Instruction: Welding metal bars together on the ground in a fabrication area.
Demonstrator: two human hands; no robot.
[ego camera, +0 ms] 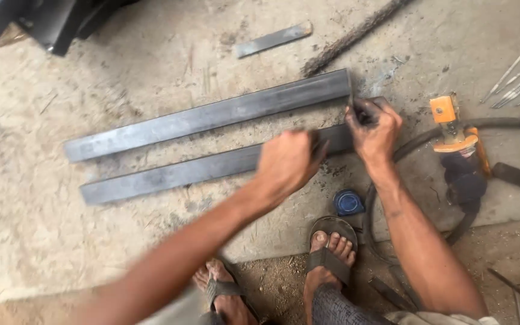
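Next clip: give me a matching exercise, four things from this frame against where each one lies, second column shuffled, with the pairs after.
Things:
1. left hand
2. right hand
3. blue tape measure
4. orange-handled electrode holder

Places:
A. on the floor just above the sandalled foot
B. on the nearer steel bar
C. right of both hands, by the black cable
D. at the right end of the steel bars, pinching something small and dark

Pairs: 1-B, 2-D, 3-A, 4-C
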